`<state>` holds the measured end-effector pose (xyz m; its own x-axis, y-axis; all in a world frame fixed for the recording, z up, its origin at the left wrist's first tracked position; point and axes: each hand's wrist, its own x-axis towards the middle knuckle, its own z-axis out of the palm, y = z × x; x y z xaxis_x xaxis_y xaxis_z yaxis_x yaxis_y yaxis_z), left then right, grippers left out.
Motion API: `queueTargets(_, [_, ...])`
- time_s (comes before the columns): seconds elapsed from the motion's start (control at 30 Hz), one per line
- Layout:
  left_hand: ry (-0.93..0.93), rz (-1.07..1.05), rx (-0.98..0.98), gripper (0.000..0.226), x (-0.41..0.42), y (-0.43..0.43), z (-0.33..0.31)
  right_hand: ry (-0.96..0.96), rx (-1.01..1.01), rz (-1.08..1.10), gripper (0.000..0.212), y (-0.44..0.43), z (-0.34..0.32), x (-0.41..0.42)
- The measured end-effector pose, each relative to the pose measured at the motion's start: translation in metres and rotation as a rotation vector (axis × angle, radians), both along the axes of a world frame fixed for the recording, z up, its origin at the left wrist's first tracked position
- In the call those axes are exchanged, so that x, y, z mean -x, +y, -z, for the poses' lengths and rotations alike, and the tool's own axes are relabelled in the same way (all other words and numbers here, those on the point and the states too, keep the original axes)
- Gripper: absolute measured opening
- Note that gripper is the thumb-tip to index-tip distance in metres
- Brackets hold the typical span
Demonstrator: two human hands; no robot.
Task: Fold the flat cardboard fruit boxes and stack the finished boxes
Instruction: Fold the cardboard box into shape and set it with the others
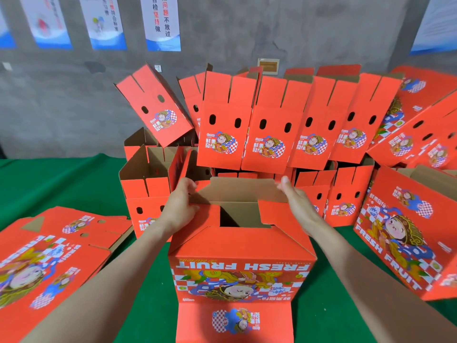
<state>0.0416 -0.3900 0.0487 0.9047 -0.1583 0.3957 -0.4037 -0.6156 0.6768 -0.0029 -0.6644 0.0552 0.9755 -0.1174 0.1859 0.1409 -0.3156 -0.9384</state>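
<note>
The box [242, 246] I am working on is standing upright in the middle of the green table cover [61, 181], just in front of me, with its "FRESH FRUIT" face turning toward the camera upside down. Its top is lying open, showing brown cardboard inside. The far flap [242, 191] is rising bare and brown behind the opening, and a red side flap [274, 214] is leaning in from the right.

My left hand [181, 204] is gripping the left end of the far flap, fingers curling over it and thumb underneath. My right hand [295, 196] is reaching to the flap's right end with fingers mostly straight, touching it rather than closing round it, though that hand is showing some blur.

The flat blanks [49, 256] are lying on the cover to my left. The finished boxes [267, 125] are piling up behind, tilting at mixed angles, and a tilted box [400, 231] is leaning at my right. Posters [162, 21] are hanging on the grey wall [321, 33] beyond.
</note>
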Motion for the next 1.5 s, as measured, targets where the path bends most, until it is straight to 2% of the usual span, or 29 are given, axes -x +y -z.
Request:
queueTargets(0.1, [-0.048,-0.006,0.016,0.033,0.003,0.0,0.001,0.001,0.163,-0.087,0.036,0.002,0.002,0.007])
queueTargets(0.2, [0.118,-0.005,0.14,0.035,0.008,-0.001,-0.003,-0.051,0.434,-0.121,0.013,-0.004,0.012,0.006])
queueTargets(0.3, [0.406,0.059,0.266,0.011,0.01,0.0,-0.002,-0.011,0.548,-0.141,0.024,-0.007,0.013,0.006])
queueTargets(0.37, [0.49,0.083,0.15,0.035,0.01,0.0,0.001,0.002,0.609,-0.154,0.033,-0.01,0.012,0.006])
queueTargets(0.43, [0.428,0.008,-0.023,0.058,0.009,-0.004,0.0,0.054,0.573,-0.192,0.044,-0.014,0.009,0.005])
queueTargets(0.5, [0.394,-0.02,-0.097,0.078,0.008,-0.008,-0.003,0.124,0.496,-0.238,0.052,-0.015,0.005,0.005])
queueTargets(0.53, [0.397,-0.014,-0.125,0.085,0.008,-0.01,-0.004,0.134,0.526,-0.243,0.054,-0.015,0.005,0.004])
queueTargets(0.63, [0.377,-0.012,-0.288,0.081,0.008,-0.015,-0.005,0.096,0.751,-0.209,0.059,-0.012,0.01,0.004])
queueTargets(0.77, [0.426,-0.023,-0.424,0.089,0.008,-0.021,-0.008,0.047,0.776,-0.164,0.06,-0.008,0.012,0.008])
queueTargets(0.9, [0.319,-0.104,-0.546,0.092,0.012,-0.027,-0.003,0.008,0.868,-0.078,0.063,-0.004,0.017,0.01])
queueTargets(1.0, [0.262,-0.14,-0.579,0.089,0.014,-0.029,0.001,-0.017,0.905,-0.024,0.065,-0.003,0.022,0.011])
queueTargets(1.2, [0.287,-0.112,-0.562,0.088,0.011,-0.029,0.003,-0.012,0.936,-0.028,0.063,-0.006,0.026,0.013])
queueTargets(1.27, [0.321,-0.067,-0.493,0.089,0.008,-0.026,0.002,-0.024,0.879,-0.072,0.056,-0.011,0.026,0.013])
queueTargets(1.33, [0.353,-0.02,-0.432,0.091,0.006,-0.022,0.001,-0.063,0.638,-0.082,0.046,-0.019,0.025,0.015])
queueTargets(1.43, [0.324,-0.005,-0.398,0.09,0.004,-0.017,0.006,-0.086,0.257,0.132,0.043,-0.031,0.027,0.018])
queueTargets(1.5, [0.297,-0.009,-0.362,0.089,0.004,-0.015,0.011,0.074,0.117,0.26,0.049,-0.038,0.033,0.019])
